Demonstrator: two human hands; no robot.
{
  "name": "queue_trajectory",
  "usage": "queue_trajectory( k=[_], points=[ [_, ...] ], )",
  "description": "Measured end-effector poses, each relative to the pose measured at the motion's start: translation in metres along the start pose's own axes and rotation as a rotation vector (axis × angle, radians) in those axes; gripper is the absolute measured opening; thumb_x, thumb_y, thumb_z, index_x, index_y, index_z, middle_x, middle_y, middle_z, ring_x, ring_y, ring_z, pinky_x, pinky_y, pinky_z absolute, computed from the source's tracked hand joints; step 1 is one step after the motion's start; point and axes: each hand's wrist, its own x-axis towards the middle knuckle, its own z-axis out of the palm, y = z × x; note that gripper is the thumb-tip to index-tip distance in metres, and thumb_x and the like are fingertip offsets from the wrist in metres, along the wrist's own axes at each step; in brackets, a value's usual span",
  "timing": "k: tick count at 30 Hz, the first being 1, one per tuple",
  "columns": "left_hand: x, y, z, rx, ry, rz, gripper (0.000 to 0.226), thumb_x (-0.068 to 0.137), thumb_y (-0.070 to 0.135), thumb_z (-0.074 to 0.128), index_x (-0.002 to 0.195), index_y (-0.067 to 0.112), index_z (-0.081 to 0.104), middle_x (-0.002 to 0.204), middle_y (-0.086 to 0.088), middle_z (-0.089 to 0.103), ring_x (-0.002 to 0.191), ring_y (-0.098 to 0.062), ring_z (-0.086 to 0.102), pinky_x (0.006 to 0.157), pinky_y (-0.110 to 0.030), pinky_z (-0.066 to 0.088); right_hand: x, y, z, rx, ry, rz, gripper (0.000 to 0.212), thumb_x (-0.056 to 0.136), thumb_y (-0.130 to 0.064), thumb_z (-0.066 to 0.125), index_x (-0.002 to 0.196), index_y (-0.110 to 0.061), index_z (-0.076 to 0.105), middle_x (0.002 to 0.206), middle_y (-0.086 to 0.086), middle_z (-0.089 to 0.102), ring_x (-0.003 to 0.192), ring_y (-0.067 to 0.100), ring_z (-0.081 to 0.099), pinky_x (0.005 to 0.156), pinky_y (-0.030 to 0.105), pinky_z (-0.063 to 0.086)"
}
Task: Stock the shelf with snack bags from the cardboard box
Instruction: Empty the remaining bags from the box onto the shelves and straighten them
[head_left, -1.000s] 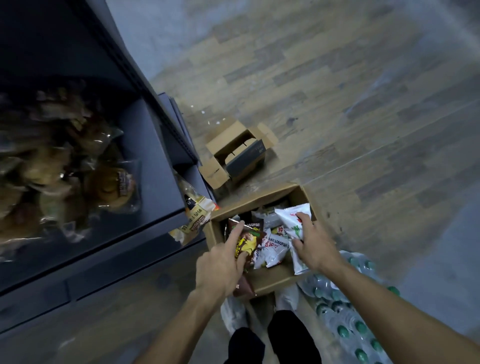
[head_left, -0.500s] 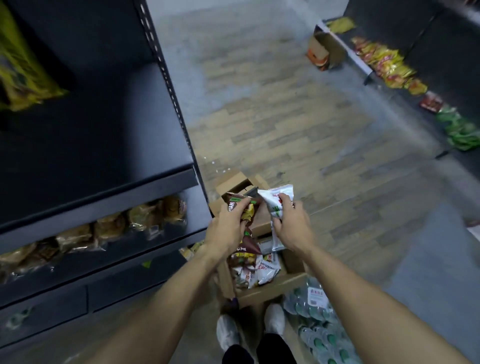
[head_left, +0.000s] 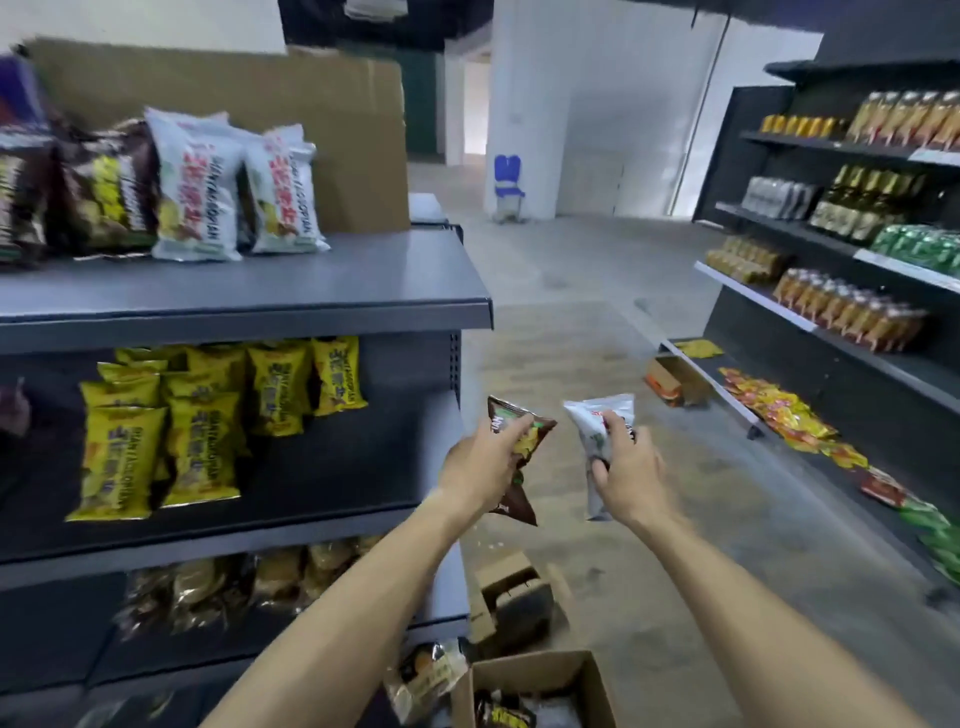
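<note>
My left hand (head_left: 485, 465) grips a brown snack bag (head_left: 522, 441) held up at mid height. Beside it, my right hand (head_left: 626, 467) grips a white snack bag (head_left: 597, 423). Both bags hang in the aisle just right of the grey shelf unit (head_left: 311, 291). Its top shelf carries white bags (head_left: 197, 187) and brown bags (head_left: 104, 192); the shelf below holds yellow bags (head_left: 202, 415). The open cardboard box (head_left: 540, 675) sits on the floor at the bottom, with more bags inside.
A smaller opened carton (head_left: 511, 597) lies on the floor past the box. On the right stands another dark shelf unit (head_left: 841, 332) full of goods, with packets (head_left: 779, 410) on its lowest level and a small box (head_left: 670, 382) on the floor. A blue chair (head_left: 508, 179) stands far back.
Both hands lifted their bags out of the box and rose to shelf height. My view swung up from the floor and box to the shelves and aisle.
</note>
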Motion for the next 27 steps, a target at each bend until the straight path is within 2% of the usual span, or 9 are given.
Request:
queue_trajectory(
  k=[5,9,14,17,19,22,25,27],
  points=[
    [-0.043,0.001,-0.092,0.155,0.172,-0.038,0.060,0.097,0.023,0.050,0.146,0.045,0.023,0.110,-0.010,0.045,0.082,-0.037,0.060,0.063,-0.037,0.044,-0.023,-0.060,-0.045,0.051,0.057,-0.127,0.059,0.087,-0.027,0.059,0.142,-0.029,0.037,0.115,0.012,0.046,0.101,0.039,0.054,0.082,0.043,0.049],
    [-0.083,-0.010,-0.153,0.207,0.272,-0.076,0.056,0.098,0.024,0.048,0.146,0.043,0.024,0.110,-0.010,0.046,0.081,-0.037,0.061,0.063,-0.039,0.051,-0.044,-0.119,-0.066,0.098,0.057,-0.245,0.054,0.086,-0.027,0.059,0.136,-0.031,0.039,0.111,0.011,0.049,0.100,0.038,0.055,0.080,0.044,0.050],
    [-0.124,-0.041,-0.226,0.245,0.374,-0.149,0.052,0.100,0.027,0.043,0.146,0.045,0.026,0.115,-0.013,0.049,0.087,-0.041,0.063,0.070,-0.043,0.052,-0.064,-0.209,-0.087,0.181,0.083,-0.402,0.051,0.088,-0.026,0.059,0.136,-0.028,0.039,0.111,0.012,0.050,0.096,0.039,0.057,0.080,0.045,0.051],
    [-0.145,-0.064,-0.268,0.282,0.418,-0.201,0.055,0.100,0.026,0.044,0.148,0.043,0.024,0.118,-0.015,0.049,0.089,-0.041,0.062,0.075,-0.045,0.053,-0.070,-0.262,-0.098,0.173,0.097,-0.466,0.051,0.092,-0.029,0.057,0.139,-0.029,0.037,0.120,0.011,0.051,0.104,0.036,0.055,0.082,0.042,0.048],
    [-0.155,-0.082,-0.293,0.306,0.431,-0.232,0.058,0.100,0.025,0.045,0.150,0.042,0.021,0.122,-0.016,0.047,0.092,-0.040,0.062,0.077,-0.045,0.052,-0.073,-0.296,-0.102,0.186,0.102,-0.480,0.050,0.094,-0.031,0.055,0.140,-0.029,0.036,0.121,0.011,0.050,0.104,0.035,0.055,0.078,0.039,0.045],
    [-0.166,-0.116,-0.323,0.337,0.453,-0.266,0.060,0.100,0.024,0.046,0.151,0.041,0.019,0.126,-0.018,0.046,0.092,-0.038,0.063,0.077,-0.043,0.052,-0.077,-0.343,-0.102,0.200,0.122,-0.506,0.048,0.096,-0.036,0.052,0.140,-0.028,0.034,0.121,0.011,0.049,0.101,0.033,0.056,0.073,0.037,0.044],
    [-0.167,-0.151,-0.348,0.331,0.475,-0.283,0.060,0.100,0.021,0.047,0.151,0.041,0.021,0.134,-0.022,0.043,0.090,-0.035,0.065,0.077,-0.041,0.055,-0.077,-0.388,-0.098,0.208,0.123,-0.514,0.050,0.096,-0.036,0.052,0.141,-0.028,0.033,0.125,0.011,0.048,0.104,0.033,0.057,0.079,0.041,0.049],
    [-0.164,-0.172,-0.360,0.341,0.507,-0.293,0.060,0.100,0.018,0.045,0.150,0.041,0.022,0.134,-0.021,0.044,0.084,-0.033,0.065,0.071,-0.039,0.055,-0.076,-0.410,-0.094,0.225,0.138,-0.513,0.051,0.096,-0.034,0.053,0.142,-0.028,0.033,0.127,0.011,0.047,0.105,0.033,0.057,0.083,0.042,0.051]
  ],
)
